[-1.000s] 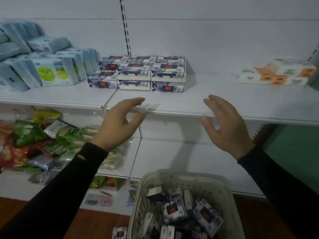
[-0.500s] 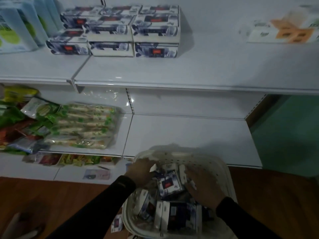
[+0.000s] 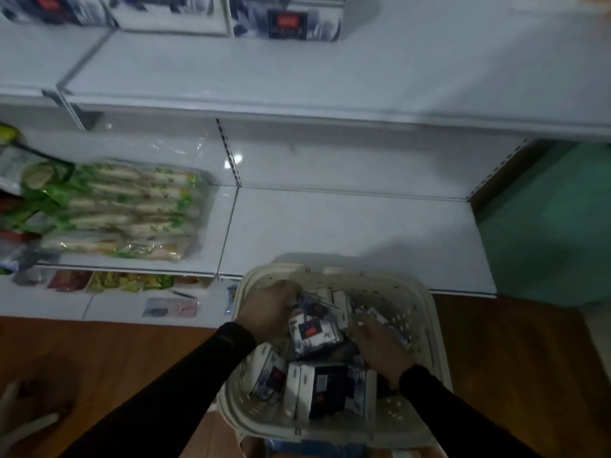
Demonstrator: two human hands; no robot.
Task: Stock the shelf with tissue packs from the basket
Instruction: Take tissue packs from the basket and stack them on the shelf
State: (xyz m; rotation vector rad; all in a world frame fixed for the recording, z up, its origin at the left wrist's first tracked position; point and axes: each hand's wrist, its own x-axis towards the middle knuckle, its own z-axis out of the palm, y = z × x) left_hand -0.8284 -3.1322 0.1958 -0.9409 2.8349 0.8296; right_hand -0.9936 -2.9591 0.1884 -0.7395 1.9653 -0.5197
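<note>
Below, two hands, left hand [image 3: 266,310] and right hand [image 3: 380,345], reach among tissue packs [image 3: 314,330] in one basket [image 3: 426,328]; finger grip unclear.

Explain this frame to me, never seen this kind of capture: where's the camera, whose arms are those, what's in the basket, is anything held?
There is no robot. A person wears one wide-angle camera on the head, looking forward and down, so the black-sleeved arms are their own. Both hands reach into a cream perforated plastic basket on the floor, full of small white-and-navy tissue packs. The left hand and the right hand sit either side of the top pack; the picture is too blurred to say whether either really grips it. Above is the white metal upper shelf, where matching white-and-navy tissue boxes already stand at the back. To the left, on the lower shelf, lies a clear bag of green-and-white wrapped sticks.
</note>
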